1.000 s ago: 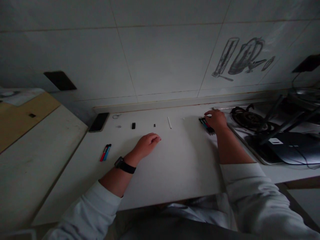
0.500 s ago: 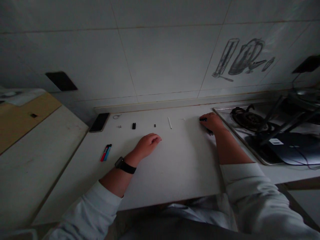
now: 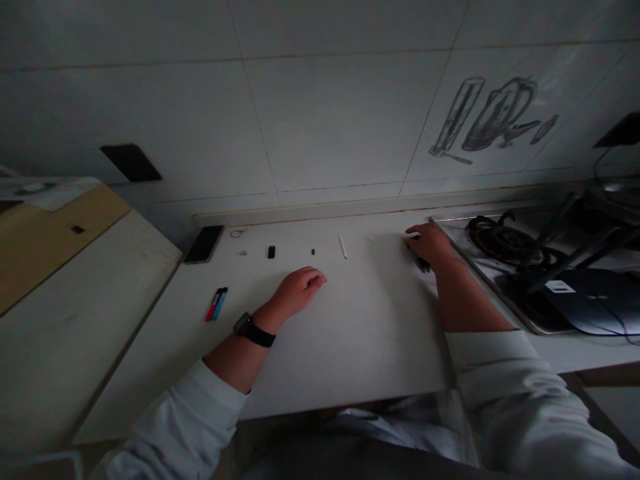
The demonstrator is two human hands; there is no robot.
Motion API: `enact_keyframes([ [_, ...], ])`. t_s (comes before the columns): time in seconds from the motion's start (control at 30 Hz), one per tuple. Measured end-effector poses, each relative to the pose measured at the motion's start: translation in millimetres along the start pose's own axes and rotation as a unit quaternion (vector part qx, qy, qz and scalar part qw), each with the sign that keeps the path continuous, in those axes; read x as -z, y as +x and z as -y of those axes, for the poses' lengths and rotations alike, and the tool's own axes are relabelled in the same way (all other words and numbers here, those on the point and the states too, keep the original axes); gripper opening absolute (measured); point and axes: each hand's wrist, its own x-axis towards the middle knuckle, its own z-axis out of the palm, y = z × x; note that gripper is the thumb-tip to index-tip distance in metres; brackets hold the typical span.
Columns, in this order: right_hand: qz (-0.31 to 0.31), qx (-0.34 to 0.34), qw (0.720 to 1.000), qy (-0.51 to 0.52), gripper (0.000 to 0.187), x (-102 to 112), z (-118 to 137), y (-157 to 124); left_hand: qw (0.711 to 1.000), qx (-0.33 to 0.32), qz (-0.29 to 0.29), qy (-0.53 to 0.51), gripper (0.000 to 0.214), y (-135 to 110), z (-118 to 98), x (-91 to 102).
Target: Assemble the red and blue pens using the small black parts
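My right hand (image 3: 430,243) lies curled over a small bundle of lighters (image 3: 424,265) on the white counter (image 3: 360,333), beside the stove's left edge. Only a dark end of the bundle shows under the palm. My left hand (image 3: 300,290) rests on the counter's middle with its fingers loosely curled and nothing in them; a black watch (image 3: 253,330) is on that wrist. A red and a blue lighter (image 3: 216,304) lie together to the left of it. Beyond it lie a small black piece (image 3: 271,251), a tiny dark bit (image 3: 313,251) and a white stick (image 3: 343,245).
A dark phone (image 3: 203,244) lies at the counter's back left, with a thin ring (image 3: 237,233) and small metal bits (image 3: 243,253) beside it. A gas stove (image 3: 500,243) with a dark flat object (image 3: 590,307) on it fills the right. A lower wooden surface (image 3: 50,240) stands left.
My right hand has slid a little left and closed down over the bundle, which showed red and blue ends a second ago. The left hand has stayed put.
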Motion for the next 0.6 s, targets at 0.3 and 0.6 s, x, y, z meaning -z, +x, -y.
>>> enact_keyframes([
  [0.3, -0.143, 0.102, 0.978, 0.112, 0.028, 35, 76, -19, 1.000, 0.005, 0.006, -0.002, 0.028, 1, -2, 0.1],
  [0.6, 0.154, 0.174, 0.928, 0.291, 0.027, -18, 165, -84, 1.000, -0.002, -0.001, 0.014, 0.022, -1, -7, 2.2],
])
